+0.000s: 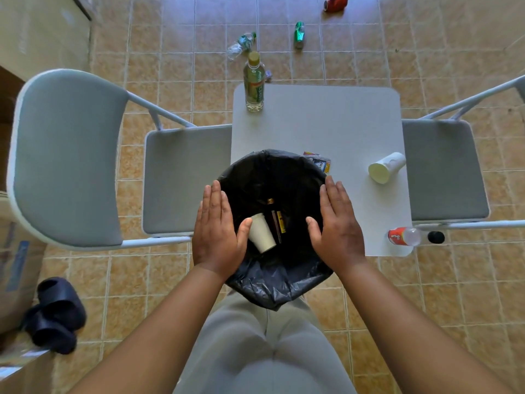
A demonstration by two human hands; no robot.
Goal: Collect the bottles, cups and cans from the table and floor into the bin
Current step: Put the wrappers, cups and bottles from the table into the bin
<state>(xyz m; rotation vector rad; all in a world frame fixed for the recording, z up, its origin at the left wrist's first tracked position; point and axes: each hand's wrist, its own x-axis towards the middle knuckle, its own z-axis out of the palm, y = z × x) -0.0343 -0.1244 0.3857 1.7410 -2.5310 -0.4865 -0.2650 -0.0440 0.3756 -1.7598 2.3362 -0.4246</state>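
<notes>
A bin (272, 282) lined with a black bag stands before me, against the near edge of the white table (326, 123). Inside it lie a white cup (262, 233) and a dark bottle (275, 220). My left hand (217, 228) and my right hand (338, 226) hover flat over the bin's rim, fingers apart, holding nothing. On the table stand a tall clear bottle (254, 81), a tipped white cup (387, 167) and a lying red-label bottle (403, 236). On the floor beyond lie a crushed clear bottle (241, 44), a green can (299, 35) and a red can (335, 3).
Grey folding chairs flank the table, one at the left (68, 155) and one at the right (443, 172). A colourful wrapper (319, 161) lies by the bin's far rim. Dark slippers (55, 314) and cardboard boxes (14, 268) sit at the lower left.
</notes>
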